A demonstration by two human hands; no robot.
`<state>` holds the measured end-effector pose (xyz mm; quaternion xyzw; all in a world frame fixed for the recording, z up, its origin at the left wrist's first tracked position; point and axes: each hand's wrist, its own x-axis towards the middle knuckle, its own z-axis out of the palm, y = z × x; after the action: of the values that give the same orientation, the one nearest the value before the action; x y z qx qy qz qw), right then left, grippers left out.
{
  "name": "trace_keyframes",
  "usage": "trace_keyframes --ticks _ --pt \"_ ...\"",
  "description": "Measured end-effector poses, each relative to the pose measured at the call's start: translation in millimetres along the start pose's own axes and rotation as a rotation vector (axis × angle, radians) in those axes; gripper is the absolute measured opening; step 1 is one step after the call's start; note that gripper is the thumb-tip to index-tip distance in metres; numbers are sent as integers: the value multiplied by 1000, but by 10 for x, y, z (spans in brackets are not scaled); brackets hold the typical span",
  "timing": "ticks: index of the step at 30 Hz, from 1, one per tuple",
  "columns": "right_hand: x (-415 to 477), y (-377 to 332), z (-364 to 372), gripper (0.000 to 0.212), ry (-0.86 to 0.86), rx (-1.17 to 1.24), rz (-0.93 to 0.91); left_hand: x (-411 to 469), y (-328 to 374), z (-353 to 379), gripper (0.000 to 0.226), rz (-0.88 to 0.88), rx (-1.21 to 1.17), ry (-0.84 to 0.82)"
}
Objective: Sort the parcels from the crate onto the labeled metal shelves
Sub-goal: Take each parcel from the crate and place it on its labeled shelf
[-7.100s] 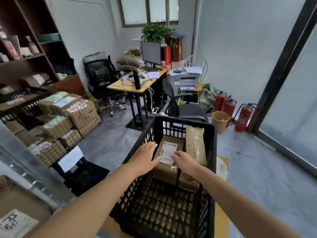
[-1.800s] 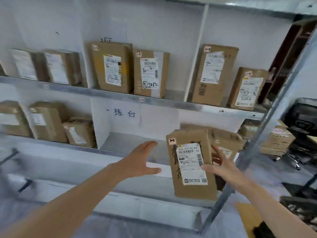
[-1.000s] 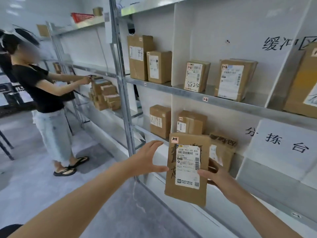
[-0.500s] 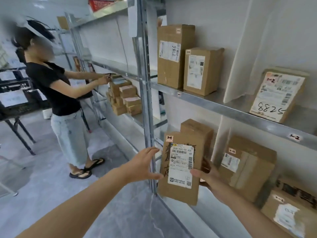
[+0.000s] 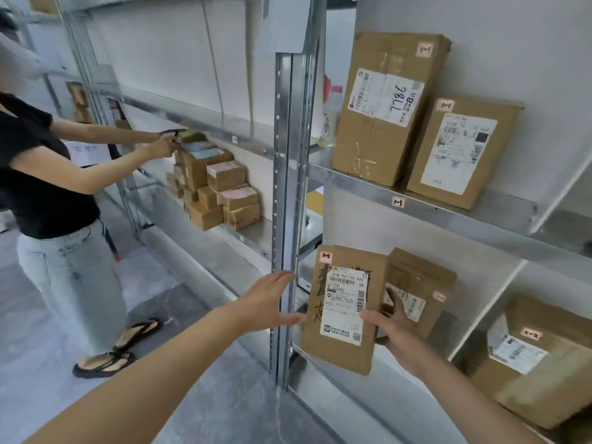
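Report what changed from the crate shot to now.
The labelled parcel left the crate; the right hand now grips its right edge, holding it upright by the metal post. In the last two seconds it was carried leftward along the shelves to this bay. Unchanged over that time: the right hand's hold, the label facing the camera, the left hand open beside the parcel.

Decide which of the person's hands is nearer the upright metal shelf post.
Left. The left hand, fingers straight, overlaps the post in this view; the right hand grips the labelled parcel to the post's right.
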<state>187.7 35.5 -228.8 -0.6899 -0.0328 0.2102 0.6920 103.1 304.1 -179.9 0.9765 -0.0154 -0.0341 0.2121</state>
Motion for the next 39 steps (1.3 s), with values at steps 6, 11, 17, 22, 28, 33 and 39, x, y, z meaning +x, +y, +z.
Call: trace_keyframes --ticks 6,11,17,22,28,33,39 --pt "269 -121 304 58 57 44 19 491 -184 -297 96 64 -33 -54" --pt "650 -202 451 67 81 92 5 868 -336 -246 94 56 -90 -97" --pt "1234 -277 445 63 108 45 -68 1240 -473 -394 89 70 -29 -148" --pt "1673 -223 471 87 109 50 -50 1754 -648 -436 81 52 -68 -180" --pt "1949 -32 344 115 107 109 -1 2231 -620 -68 78 64 -245 -272" --pt "2055 87 159 134 137 54 113 2517 -586 211 62 67 -317 -278" --pt "2170 -2 137 140 163 -330 219 2687 -733 286 81 146 -445 -339"
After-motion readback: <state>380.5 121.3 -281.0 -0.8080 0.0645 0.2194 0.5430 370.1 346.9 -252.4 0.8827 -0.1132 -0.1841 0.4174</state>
